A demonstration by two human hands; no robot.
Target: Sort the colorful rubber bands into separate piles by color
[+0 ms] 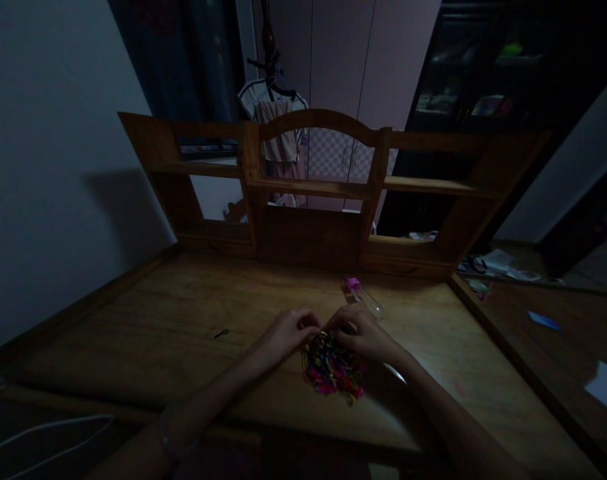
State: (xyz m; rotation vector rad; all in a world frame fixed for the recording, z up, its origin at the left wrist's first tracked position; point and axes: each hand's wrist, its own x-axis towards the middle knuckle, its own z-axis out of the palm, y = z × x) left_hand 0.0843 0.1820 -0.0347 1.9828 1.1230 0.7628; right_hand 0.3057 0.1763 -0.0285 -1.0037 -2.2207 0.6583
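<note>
Both hands meet over the desk at the top edge of a bundle of multicoloured cords [333,367], with pink, yellow, red and dark strands hanging down. My left hand [296,328] pinches the bundle's upper left edge between thumb and finger. From the other side my right hand [359,333] grips the upper right part, its fingers curled. The fingertips are almost touching, and the exact spot they hold is too dark to make out. Just beyond my right hand lies a clear bottle with a pink cap [353,285]. A small dark looped item [222,333] rests left of my left hand.
A wooden shelf unit [311,190] stands along the back of the wooden desk [158,333]. A wall [73,167] closes off the left. At the right is a lower wooden surface with a blue card [543,321] and white paper [606,387]. A white cable [58,423] hangs at lower left.
</note>
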